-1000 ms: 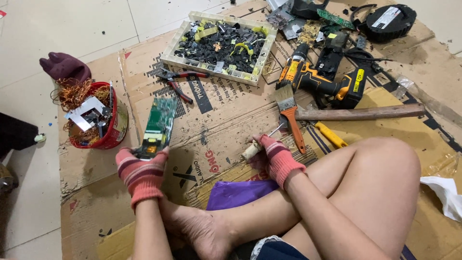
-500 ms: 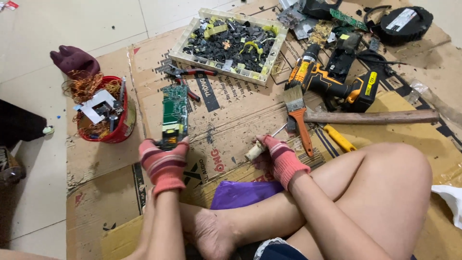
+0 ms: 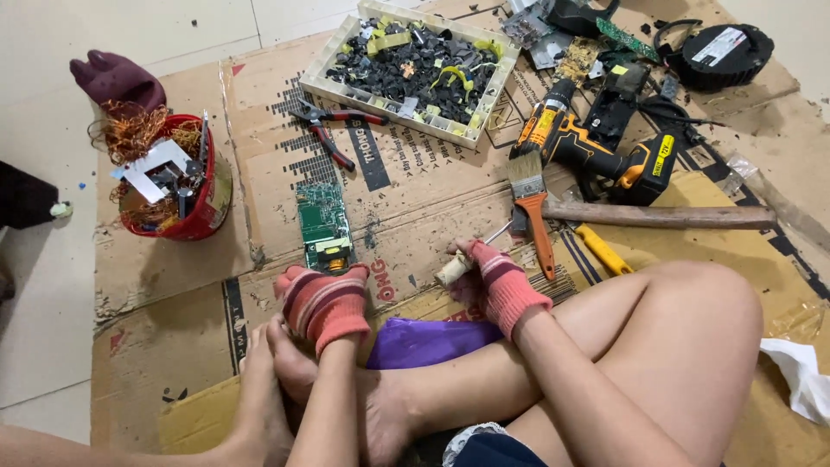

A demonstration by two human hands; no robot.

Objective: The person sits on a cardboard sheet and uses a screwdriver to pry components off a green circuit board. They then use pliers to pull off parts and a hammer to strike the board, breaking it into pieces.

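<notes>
Pale tiled floor [image 3: 130, 35] under even light — flattened brown cardboard [image 3: 259, 95], scuffed and dusty, spread across it.

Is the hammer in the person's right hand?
No, the hammer lies on the cardboard; the right hand holds a small wooden-handled tool.

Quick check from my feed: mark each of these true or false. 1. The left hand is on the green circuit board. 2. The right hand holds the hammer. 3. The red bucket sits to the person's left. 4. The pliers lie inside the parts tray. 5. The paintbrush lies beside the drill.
1. True: the left hand grips the near end of the circuit board.
2. False: the right hand holds a small pale-handled tool; the hammer lies untouched on the cardboard.
3. True: the red bucket is at left.
4. False: the pliers lie on the cardboard beside the tray.
5. True: the paintbrush lies by the drill.
</notes>
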